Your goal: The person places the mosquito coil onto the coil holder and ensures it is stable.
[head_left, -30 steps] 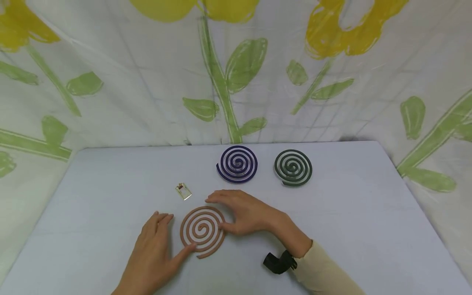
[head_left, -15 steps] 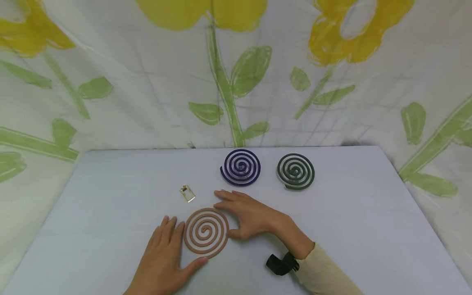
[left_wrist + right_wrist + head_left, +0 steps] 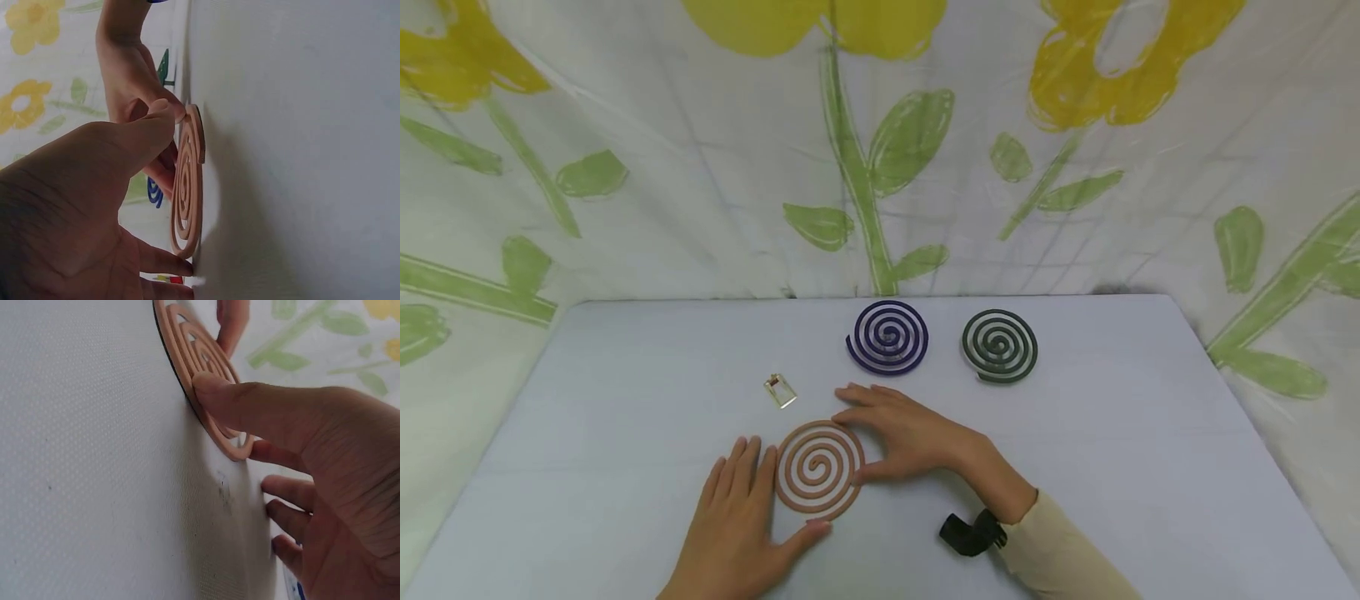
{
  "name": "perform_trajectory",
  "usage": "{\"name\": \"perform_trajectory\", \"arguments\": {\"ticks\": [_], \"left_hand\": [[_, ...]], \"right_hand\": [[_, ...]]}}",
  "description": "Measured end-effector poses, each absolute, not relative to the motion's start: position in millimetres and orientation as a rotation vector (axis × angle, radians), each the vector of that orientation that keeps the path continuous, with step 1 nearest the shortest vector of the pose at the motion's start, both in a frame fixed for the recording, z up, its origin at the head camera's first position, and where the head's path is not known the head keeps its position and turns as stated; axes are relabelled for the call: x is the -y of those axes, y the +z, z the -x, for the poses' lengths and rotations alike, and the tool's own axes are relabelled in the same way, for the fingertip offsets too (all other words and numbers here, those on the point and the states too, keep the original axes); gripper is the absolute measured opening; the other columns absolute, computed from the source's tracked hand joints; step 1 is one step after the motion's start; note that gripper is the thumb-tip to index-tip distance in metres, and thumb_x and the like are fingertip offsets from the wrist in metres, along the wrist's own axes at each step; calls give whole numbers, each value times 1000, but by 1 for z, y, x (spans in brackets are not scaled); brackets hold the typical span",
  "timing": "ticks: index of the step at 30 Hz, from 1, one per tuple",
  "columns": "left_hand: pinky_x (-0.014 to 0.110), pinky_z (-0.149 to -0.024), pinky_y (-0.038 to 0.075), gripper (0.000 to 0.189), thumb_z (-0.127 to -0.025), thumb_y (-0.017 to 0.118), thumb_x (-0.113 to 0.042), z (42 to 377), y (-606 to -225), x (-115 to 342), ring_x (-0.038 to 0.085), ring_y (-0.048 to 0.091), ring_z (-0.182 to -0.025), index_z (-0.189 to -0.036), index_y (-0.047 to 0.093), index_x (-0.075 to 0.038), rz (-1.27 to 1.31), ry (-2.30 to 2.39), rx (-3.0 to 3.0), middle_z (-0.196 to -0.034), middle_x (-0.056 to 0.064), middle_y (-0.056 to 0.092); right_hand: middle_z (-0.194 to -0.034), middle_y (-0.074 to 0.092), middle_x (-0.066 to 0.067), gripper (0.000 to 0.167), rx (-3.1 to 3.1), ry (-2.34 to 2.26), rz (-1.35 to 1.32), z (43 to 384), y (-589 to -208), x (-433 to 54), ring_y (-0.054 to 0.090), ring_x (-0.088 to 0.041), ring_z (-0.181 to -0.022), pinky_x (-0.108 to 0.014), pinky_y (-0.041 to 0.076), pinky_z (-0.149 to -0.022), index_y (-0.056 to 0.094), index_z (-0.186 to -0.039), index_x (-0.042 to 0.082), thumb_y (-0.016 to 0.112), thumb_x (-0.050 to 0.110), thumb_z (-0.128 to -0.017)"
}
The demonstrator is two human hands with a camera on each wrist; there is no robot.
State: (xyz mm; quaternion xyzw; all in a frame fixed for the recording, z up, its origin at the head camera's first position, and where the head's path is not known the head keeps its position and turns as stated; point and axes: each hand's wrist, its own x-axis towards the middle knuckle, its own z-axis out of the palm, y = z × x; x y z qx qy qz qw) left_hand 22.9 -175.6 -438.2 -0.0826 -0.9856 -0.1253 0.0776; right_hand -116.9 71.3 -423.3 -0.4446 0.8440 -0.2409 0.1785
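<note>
An orange-brown mosquito coil (image 3: pixel 817 468) lies flat on the white table between both hands. My left hand (image 3: pixel 730 517) has its straight fingers along the coil's left edge, and the thumb reaches to its near edge by the outer end. On the right side, my right hand (image 3: pixel 902 437) holds the coil's rim. In the right wrist view, that thumb (image 3: pixel 215 394) presses on the coil's upper face while the index finger is at its edge. The other right fingers stay off the coil. Behind it lies a small gold-coloured metal frame (image 3: pixel 781 391).
A purple mosquito coil (image 3: pixel 887 337) and a dark green mosquito coil (image 3: pixel 999 347) lie near the table's back edge. A flower-patterned curtain (image 3: pixel 715 167) hangs behind the table (image 3: pixel 1112 467). A black wrist device (image 3: pixel 972 533) sits by the right sleeve.
My left hand has moved right, and its fingers have come against the coil's left edge. The right thumb lifted clear to the rim, then came back onto it.
</note>
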Motion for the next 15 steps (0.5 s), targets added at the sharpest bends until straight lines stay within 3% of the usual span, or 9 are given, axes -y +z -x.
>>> {"name": "perform_trajectory", "arguments": {"ticks": [9, 15], "left_hand": [[62, -120, 36, 112, -70, 81, -78, -17, -432, 170, 46, 52, -144, -140, 58, 6, 277, -270, 2979, -147, 30, 58], [64, -116, 41, 110, -66, 84, -77, -12, -431, 174, 45, 57, -139, -138, 62, 3, 311, -215, 2951, -143, 28, 63]], "right_hand": [[-172, 37, -7, 76, -2377, -675, 1216, 119, -424, -72, 28, -28, -164, -49, 25, -135, 61, -149, 18, 88, 46, -84], [-172, 36, -11, 82, -2340, -694, 1253, 120, -423, -75, 28, -32, -164, -53, 25, -134, 59, -151, 15, 91, 43, -81]]}}
